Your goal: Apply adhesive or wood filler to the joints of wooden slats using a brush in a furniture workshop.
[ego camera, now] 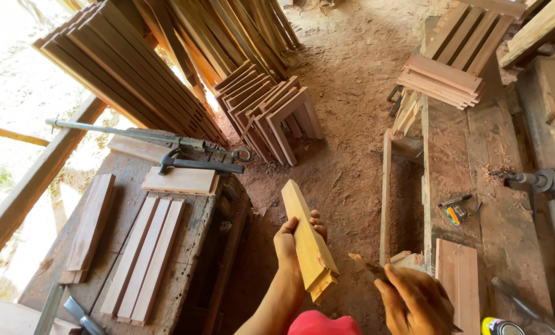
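Your left hand [290, 239] is closed around a pale yellow wooden slat with a notched end [308, 242], its long axis tilted up and away. Your right hand [414, 301], just right of the notch, grips a small dark brush-like tool [367, 265] pointing toward it.

Pale, smooth-planed wood on the block [307, 239] at frame centre, matt and clean-cut. Lower left, the bench [190, 248] shows grey, weathered wood, rough and pitted, with matt reddish slats [144, 257] on it. The hammer [194, 163] is dark, dull metal, and the clamp [147, 135] above it greyish steel. The floor [346, 124] is powdery red sawdust.
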